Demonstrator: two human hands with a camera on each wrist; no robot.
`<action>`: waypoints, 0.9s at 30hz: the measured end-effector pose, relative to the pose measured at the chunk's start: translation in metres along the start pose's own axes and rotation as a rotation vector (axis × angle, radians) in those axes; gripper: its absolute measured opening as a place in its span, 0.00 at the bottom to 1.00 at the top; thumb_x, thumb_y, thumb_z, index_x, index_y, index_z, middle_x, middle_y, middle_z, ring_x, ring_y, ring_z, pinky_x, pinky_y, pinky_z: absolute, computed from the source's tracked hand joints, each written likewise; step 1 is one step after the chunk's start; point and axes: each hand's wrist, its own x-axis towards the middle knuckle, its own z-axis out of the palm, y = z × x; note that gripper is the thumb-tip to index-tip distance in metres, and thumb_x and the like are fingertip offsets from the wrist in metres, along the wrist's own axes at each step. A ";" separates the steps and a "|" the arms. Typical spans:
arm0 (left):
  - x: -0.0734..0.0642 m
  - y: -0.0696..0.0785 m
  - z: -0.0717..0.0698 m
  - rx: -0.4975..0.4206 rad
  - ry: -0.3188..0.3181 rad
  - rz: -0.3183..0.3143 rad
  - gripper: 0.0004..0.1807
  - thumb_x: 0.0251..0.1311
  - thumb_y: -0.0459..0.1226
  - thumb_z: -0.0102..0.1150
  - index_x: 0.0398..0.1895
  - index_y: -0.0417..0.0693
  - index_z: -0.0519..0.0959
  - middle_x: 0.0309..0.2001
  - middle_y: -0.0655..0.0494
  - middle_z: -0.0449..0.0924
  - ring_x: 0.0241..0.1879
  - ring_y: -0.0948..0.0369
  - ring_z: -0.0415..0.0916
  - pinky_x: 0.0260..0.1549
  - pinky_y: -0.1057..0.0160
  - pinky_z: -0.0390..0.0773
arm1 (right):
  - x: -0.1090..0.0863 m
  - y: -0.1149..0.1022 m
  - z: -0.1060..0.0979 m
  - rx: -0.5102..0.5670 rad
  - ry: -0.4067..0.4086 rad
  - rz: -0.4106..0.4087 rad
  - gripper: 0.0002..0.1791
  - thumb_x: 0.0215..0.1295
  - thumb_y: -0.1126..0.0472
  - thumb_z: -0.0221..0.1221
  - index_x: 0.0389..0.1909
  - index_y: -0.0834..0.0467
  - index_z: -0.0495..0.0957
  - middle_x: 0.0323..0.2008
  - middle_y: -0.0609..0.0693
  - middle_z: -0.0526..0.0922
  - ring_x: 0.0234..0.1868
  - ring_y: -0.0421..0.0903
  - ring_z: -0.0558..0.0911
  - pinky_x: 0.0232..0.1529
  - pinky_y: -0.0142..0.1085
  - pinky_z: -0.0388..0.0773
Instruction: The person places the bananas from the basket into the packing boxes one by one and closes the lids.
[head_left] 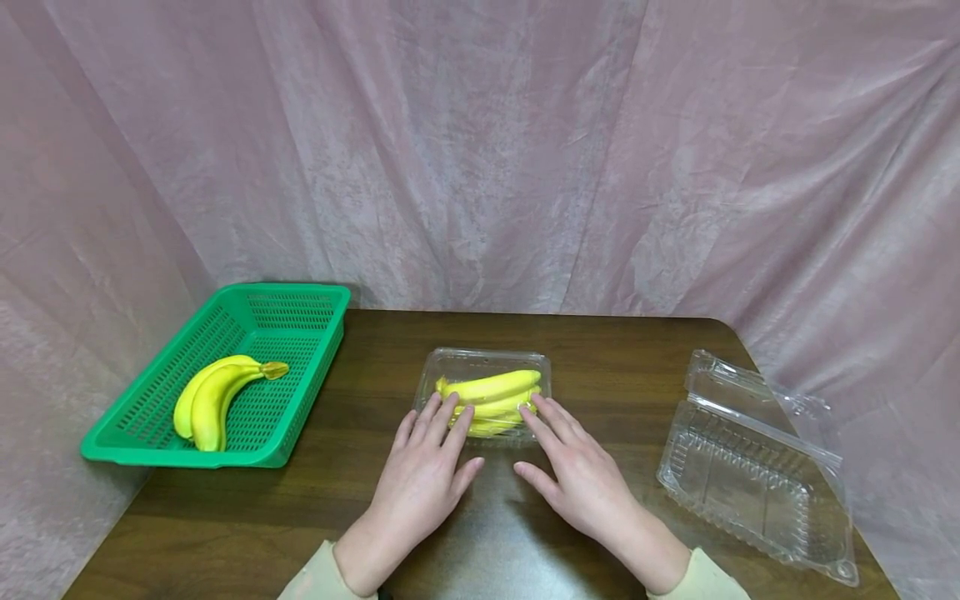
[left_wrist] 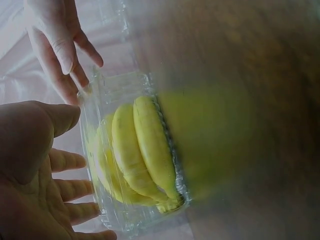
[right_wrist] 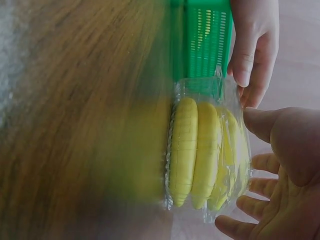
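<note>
In the head view, a clear plastic clamshell box (head_left: pixel 487 357) with several yellow bananas (head_left: pixel 491 387) inside sits at the middle of the table. My left hand (head_left: pixel 418 483) spreads its fingers over the box's near left part. Over the near right part, my right hand (head_left: pixel 588 483) lies palm down, fingers extended and apart. Both wrist views show the fingertips right at the top of the lid, with the bananas (left_wrist: pixel 147 150) seen through the side wall. Neither hand grips anything.
To the left stands a green plastic basket (head_left: pixel 315 400) holding a bunch of bananas (head_left: pixel 217 404). A second clear clamshell box (head_left: pixel 750 492), lid raised, lies at the table's right edge. Pinkish curtains (head_left: pixel 480 150) hang behind the brown wooden table (head_left: pixel 622 350).
</note>
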 end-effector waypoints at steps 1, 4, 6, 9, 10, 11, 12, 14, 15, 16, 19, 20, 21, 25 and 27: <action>0.000 0.000 0.000 0.000 -0.001 -0.001 0.39 0.72 0.55 0.73 0.79 0.45 0.77 0.79 0.39 0.71 0.80 0.37 0.65 0.72 0.30 0.69 | 0.001 0.000 0.000 0.001 0.000 0.000 0.42 0.75 0.46 0.72 0.82 0.58 0.71 0.84 0.57 0.65 0.83 0.60 0.66 0.70 0.61 0.76; 0.001 -0.002 0.001 -0.002 0.000 -0.007 0.40 0.72 0.55 0.73 0.79 0.45 0.76 0.79 0.39 0.70 0.80 0.37 0.65 0.72 0.30 0.68 | 0.003 0.001 0.001 0.002 -0.002 0.001 0.42 0.75 0.46 0.72 0.83 0.58 0.71 0.84 0.57 0.65 0.83 0.60 0.66 0.70 0.60 0.77; 0.002 -0.002 0.001 0.000 0.005 -0.008 0.40 0.72 0.55 0.73 0.79 0.45 0.77 0.79 0.39 0.71 0.80 0.37 0.65 0.72 0.30 0.68 | 0.004 0.001 0.001 0.002 -0.002 0.001 0.42 0.75 0.46 0.72 0.83 0.57 0.70 0.85 0.56 0.64 0.83 0.60 0.66 0.70 0.60 0.77; 0.003 -0.004 0.001 0.005 0.014 -0.008 0.40 0.71 0.55 0.74 0.78 0.45 0.77 0.79 0.38 0.71 0.79 0.37 0.65 0.72 0.30 0.69 | 0.007 0.000 0.002 0.005 0.010 -0.006 0.42 0.75 0.46 0.72 0.82 0.58 0.71 0.84 0.56 0.65 0.82 0.60 0.67 0.68 0.60 0.78; 0.003 -0.004 0.001 0.006 0.017 -0.008 0.39 0.71 0.55 0.74 0.78 0.44 0.77 0.78 0.38 0.71 0.79 0.37 0.66 0.72 0.30 0.69 | 0.008 0.000 0.002 0.008 0.014 -0.009 0.41 0.75 0.46 0.72 0.82 0.58 0.71 0.84 0.56 0.65 0.82 0.60 0.67 0.68 0.61 0.78; 0.003 -0.005 0.001 0.007 0.020 -0.008 0.39 0.71 0.55 0.74 0.78 0.44 0.77 0.78 0.38 0.72 0.79 0.36 0.66 0.72 0.30 0.69 | 0.009 0.000 0.003 0.011 0.017 -0.012 0.41 0.75 0.47 0.72 0.82 0.58 0.71 0.84 0.56 0.66 0.82 0.60 0.67 0.67 0.61 0.79; 0.003 -0.005 0.001 0.007 0.021 -0.009 0.39 0.71 0.55 0.74 0.78 0.44 0.78 0.78 0.38 0.72 0.79 0.36 0.66 0.72 0.30 0.69 | 0.009 -0.001 0.003 0.014 0.017 -0.013 0.41 0.75 0.47 0.72 0.82 0.59 0.72 0.84 0.57 0.66 0.82 0.60 0.67 0.67 0.61 0.79; 0.004 -0.007 0.001 0.010 0.023 -0.012 0.39 0.71 0.55 0.74 0.77 0.44 0.78 0.78 0.38 0.72 0.79 0.36 0.67 0.72 0.30 0.69 | 0.012 -0.001 0.003 0.020 0.017 -0.014 0.40 0.75 0.48 0.73 0.81 0.59 0.72 0.83 0.58 0.66 0.82 0.61 0.67 0.67 0.62 0.79; 0.004 -0.007 0.000 0.011 0.024 -0.013 0.39 0.71 0.55 0.74 0.77 0.44 0.78 0.78 0.38 0.72 0.78 0.36 0.67 0.72 0.30 0.69 | 0.013 -0.001 0.004 0.021 0.012 -0.010 0.40 0.75 0.48 0.72 0.81 0.59 0.72 0.83 0.58 0.66 0.82 0.61 0.67 0.67 0.62 0.79; 0.004 -0.008 0.000 0.011 0.024 -0.015 0.39 0.71 0.55 0.74 0.77 0.44 0.78 0.78 0.38 0.72 0.78 0.36 0.67 0.72 0.30 0.69 | 0.014 -0.002 0.004 0.023 0.008 -0.007 0.40 0.75 0.48 0.72 0.81 0.59 0.72 0.83 0.58 0.66 0.82 0.61 0.67 0.66 0.62 0.79; 0.005 -0.009 0.000 0.012 0.022 -0.021 0.38 0.72 0.54 0.74 0.78 0.44 0.78 0.77 0.37 0.72 0.78 0.36 0.67 0.71 0.30 0.69 | 0.017 -0.002 0.005 0.026 -0.002 0.005 0.40 0.76 0.47 0.72 0.81 0.58 0.72 0.84 0.57 0.66 0.83 0.60 0.66 0.65 0.62 0.80; 0.005 -0.010 0.000 0.012 0.022 -0.023 0.38 0.72 0.54 0.74 0.77 0.44 0.78 0.77 0.37 0.72 0.78 0.36 0.67 0.71 0.29 0.69 | 0.018 -0.003 0.005 0.027 -0.004 0.010 0.40 0.76 0.47 0.72 0.81 0.58 0.72 0.84 0.57 0.65 0.83 0.60 0.66 0.65 0.62 0.80; 0.006 -0.011 0.000 0.012 0.021 -0.026 0.38 0.72 0.54 0.74 0.78 0.44 0.77 0.77 0.37 0.72 0.78 0.36 0.67 0.71 0.29 0.69 | 0.019 -0.003 0.006 0.028 -0.005 0.013 0.40 0.76 0.47 0.71 0.81 0.58 0.72 0.84 0.56 0.65 0.83 0.60 0.66 0.65 0.62 0.80; 0.006 -0.013 -0.001 0.014 0.020 -0.036 0.38 0.72 0.54 0.74 0.78 0.45 0.78 0.77 0.37 0.73 0.78 0.36 0.67 0.71 0.29 0.70 | 0.024 -0.004 0.008 0.030 -0.010 0.014 0.39 0.76 0.47 0.71 0.81 0.58 0.72 0.84 0.57 0.66 0.83 0.59 0.66 0.67 0.61 0.79; 0.007 -0.014 -0.001 0.016 0.019 -0.041 0.38 0.72 0.54 0.74 0.78 0.45 0.77 0.77 0.37 0.72 0.79 0.36 0.66 0.70 0.29 0.70 | 0.026 -0.004 0.008 0.030 -0.013 0.013 0.39 0.76 0.47 0.71 0.81 0.58 0.72 0.83 0.57 0.66 0.83 0.58 0.66 0.68 0.60 0.79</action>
